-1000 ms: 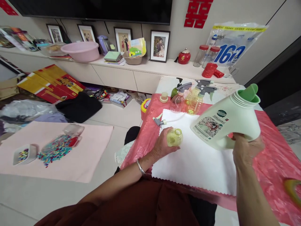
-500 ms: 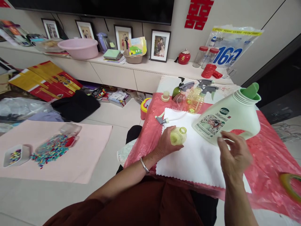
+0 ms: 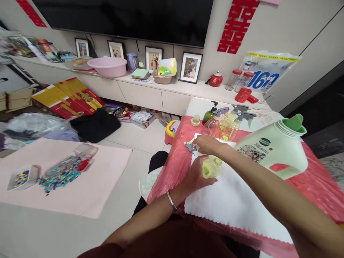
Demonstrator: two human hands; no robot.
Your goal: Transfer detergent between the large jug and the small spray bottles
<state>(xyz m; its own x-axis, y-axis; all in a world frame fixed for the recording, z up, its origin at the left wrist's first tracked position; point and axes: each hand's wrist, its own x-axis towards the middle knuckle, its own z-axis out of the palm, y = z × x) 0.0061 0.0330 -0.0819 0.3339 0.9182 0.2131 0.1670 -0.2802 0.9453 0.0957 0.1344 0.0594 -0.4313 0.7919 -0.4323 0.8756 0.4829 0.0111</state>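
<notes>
While left hand (image 3: 195,176) grips small bottle (image 3: 211,167) | right hand (image 3: 205,144) just beyond, fingers closing on spray head (image 3: 190,146)

We are in a home's living room: a large dark television (image 3: 129,16) hangs above a long low cabinet (image 3: 145,91) lined with framed family photographs (image 3: 191,67), a pink basin (image 3: 109,66) and a red teapot (image 3: 215,79). A red double-happiness paper cutting (image 3: 236,25) decorates the wall (a household touch). Clothes (image 3: 95,123) and a pink cloth (image 3: 70,186) strewn with coloured beads (image 3: 63,172) lie on the tiled floor
</notes>
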